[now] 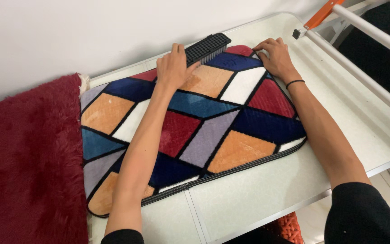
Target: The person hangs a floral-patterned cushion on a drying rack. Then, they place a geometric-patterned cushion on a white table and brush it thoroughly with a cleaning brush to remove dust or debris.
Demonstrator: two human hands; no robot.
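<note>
Precariously, my left hand (173, 67) grips the black bristled brush (207, 48) at the desk's (258, 190) far edge; my right hand (276, 56), flat and empty, pins the multicoloured geometric pile mat (195, 131), which could slide.

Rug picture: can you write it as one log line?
left hand: on black brush | right hand: flat on patchwork rug corner | rug: on white table

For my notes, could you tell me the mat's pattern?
Head view: the mat has black-outlined blocks of navy, orange, red, white and grey.
</note>
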